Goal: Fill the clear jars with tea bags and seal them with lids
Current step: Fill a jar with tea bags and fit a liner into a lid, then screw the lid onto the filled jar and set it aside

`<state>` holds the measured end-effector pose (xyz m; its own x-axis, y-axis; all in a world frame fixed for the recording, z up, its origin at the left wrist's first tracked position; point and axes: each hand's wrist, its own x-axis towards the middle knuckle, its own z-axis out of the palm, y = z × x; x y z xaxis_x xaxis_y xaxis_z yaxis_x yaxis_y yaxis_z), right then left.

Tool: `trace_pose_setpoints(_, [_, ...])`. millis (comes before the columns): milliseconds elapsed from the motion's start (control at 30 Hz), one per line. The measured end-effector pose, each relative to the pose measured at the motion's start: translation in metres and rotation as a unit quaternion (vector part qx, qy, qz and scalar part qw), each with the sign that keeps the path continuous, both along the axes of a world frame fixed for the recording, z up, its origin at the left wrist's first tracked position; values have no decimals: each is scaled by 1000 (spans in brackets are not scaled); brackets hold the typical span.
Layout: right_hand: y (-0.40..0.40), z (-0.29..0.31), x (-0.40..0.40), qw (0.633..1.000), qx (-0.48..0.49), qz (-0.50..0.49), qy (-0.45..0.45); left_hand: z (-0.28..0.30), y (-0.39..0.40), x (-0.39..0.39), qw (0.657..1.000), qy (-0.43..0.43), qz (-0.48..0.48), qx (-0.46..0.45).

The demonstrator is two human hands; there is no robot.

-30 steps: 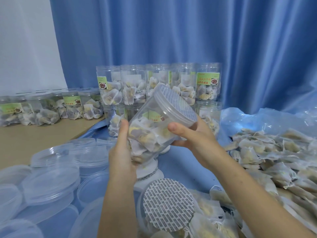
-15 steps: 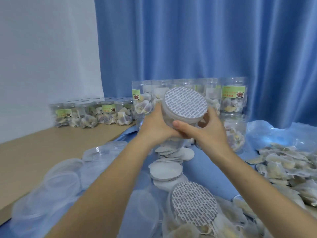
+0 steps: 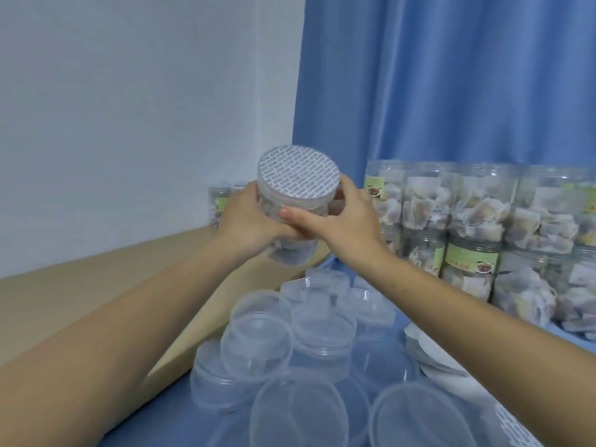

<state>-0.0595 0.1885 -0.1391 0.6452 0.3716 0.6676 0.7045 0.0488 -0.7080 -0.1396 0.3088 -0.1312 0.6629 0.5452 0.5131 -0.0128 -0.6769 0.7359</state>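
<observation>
A clear jar (image 3: 292, 250) filled with tea bags is held up in the air above the wooden tabletop's edge, its lid (image 3: 298, 172) with a grey patterned liner facing me. My left hand (image 3: 248, 217) grips the jar from the left side. My right hand (image 3: 342, 217) grips it from the right, thumb lying across the front just under the lid. Both arms are stretched forward and to the left.
Stacked filled, labelled jars (image 3: 477, 230) stand at the right before a blue curtain (image 3: 451, 75). More filled jars (image 3: 219, 201) sit by the white wall. Loose clear lids (image 3: 258, 337) and white liner discs (image 3: 429, 353) cover the blue sheet below; a wooden tabletop (image 3: 80, 295) lies left.
Both hands have carried the lidded jar up and leftward toward the row by the wall, tipping it from slanted to nearly upright. My view has swung left; the loose tea bag pile is out of sight.
</observation>
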Motion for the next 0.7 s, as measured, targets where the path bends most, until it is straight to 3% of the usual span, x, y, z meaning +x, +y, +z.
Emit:
trace_pose_setpoints(333, [128, -46, 23, 992, -113, 29, 49, -62, 105, 10, 989, 40, 81, -120])
trace_pose_setpoints(533, [149, -71, 47, 972, -227, -38, 37, -86, 117, 20, 980, 101, 109, -129])
trace_pose_setpoints(700, [152, -67, 89, 979, -194, -5, 64, -86, 128, 66, 972, 82, 31, -220])
